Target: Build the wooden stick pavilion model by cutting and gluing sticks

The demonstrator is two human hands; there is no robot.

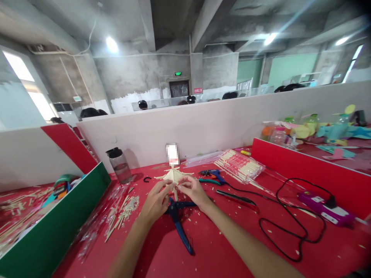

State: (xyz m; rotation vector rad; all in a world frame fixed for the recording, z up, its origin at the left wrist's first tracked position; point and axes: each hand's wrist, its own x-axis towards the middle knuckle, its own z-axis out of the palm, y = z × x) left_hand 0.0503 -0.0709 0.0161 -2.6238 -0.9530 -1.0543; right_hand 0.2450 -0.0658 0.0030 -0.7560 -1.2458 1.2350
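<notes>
A small model of pale wooden sticks, with a sloping, roof-like top, stands at the middle of the red table. My left hand is closed at its front left, thumb and fingertips pinched against it. From the right, my right hand pinches at the same spot, so the fingertips nearly meet. Any small piece between the fingers is too small to make out. Just below my hands lies a blue-handled cutter, its upper part partly hidden by my left hand.
Right of the model lie a blue glue gun, a black pen-like tool and bagged sticks. A black cord loops to a purple power strip. Loose sticks and a water bottle are left. Green and red dividers flank the table.
</notes>
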